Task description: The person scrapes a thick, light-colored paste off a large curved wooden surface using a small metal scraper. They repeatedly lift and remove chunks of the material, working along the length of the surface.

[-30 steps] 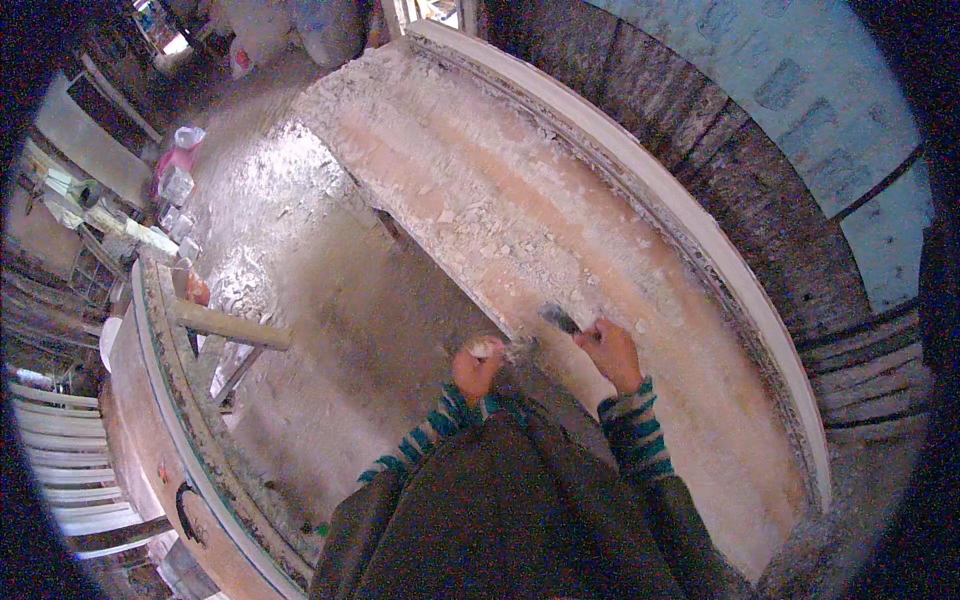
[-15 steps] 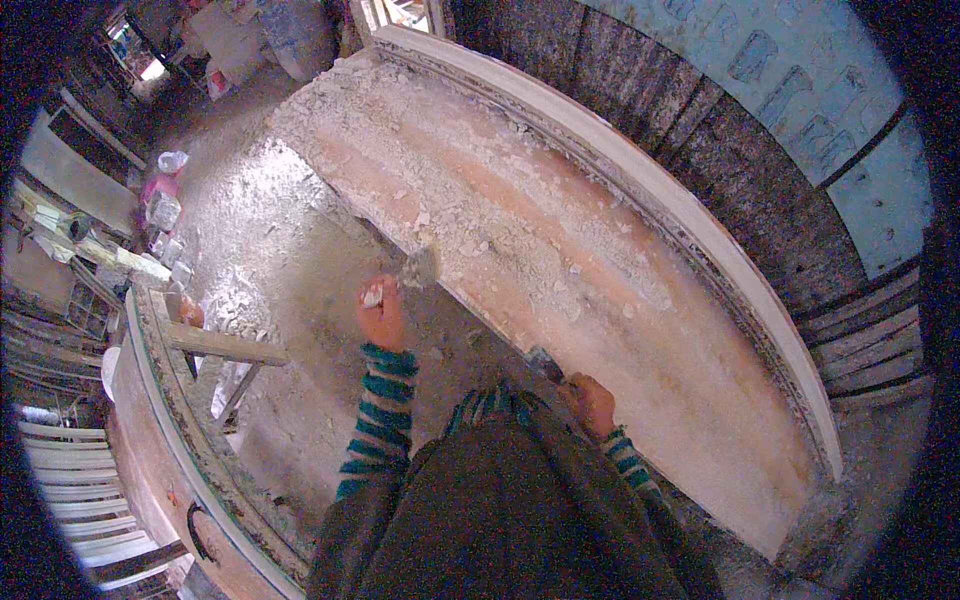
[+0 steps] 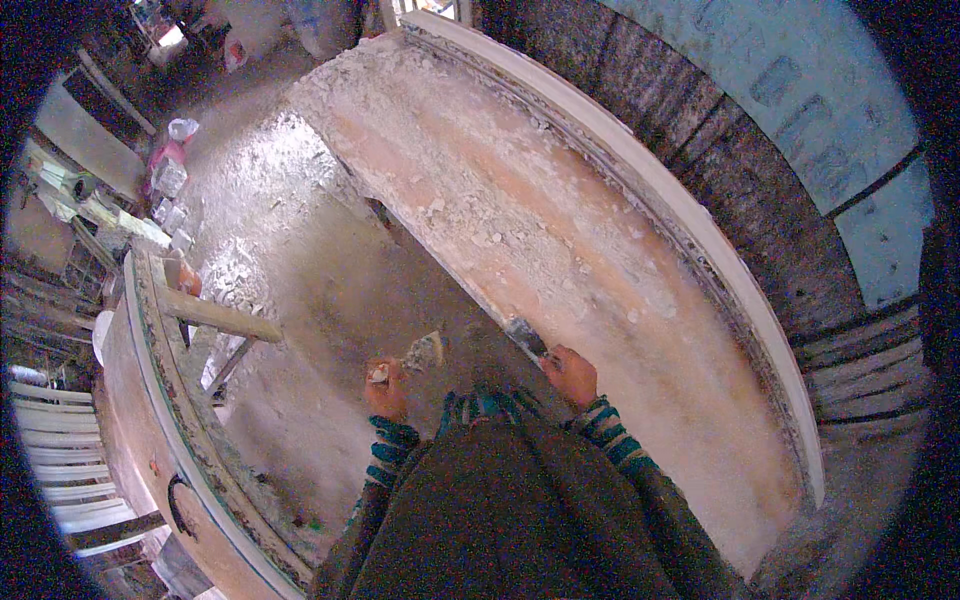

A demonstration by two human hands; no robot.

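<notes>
My left hand (image 3: 385, 388) is closed round the handle of a putty knife, low over the floor and close to my body. Its wide blade (image 3: 423, 352) carries pale putty and points to the right, clear of the board. Closed on a second putty knife, my right hand (image 3: 572, 377) is over the near edge of a long wooden board (image 3: 650, 390). That knife's dark blade (image 3: 522, 332) is by the board's edge; whether it touches cannot be told. Pale flakes and crumbs (image 3: 480, 225) cover much of the board's far part.
A raised pale moulding (image 3: 640, 150) runs along the board's far side, before a dark wall and a light blue panel (image 3: 860, 190). At left stands a curved wooden piece (image 3: 150, 420) with a projecting bar (image 3: 225, 318). Bags (image 3: 170, 165) and debris lie on the floor.
My left hand has drawn down toward my body, taking its putty knife away from the board's edge. My right hand with the other knife has shifted slightly left and up.
</notes>
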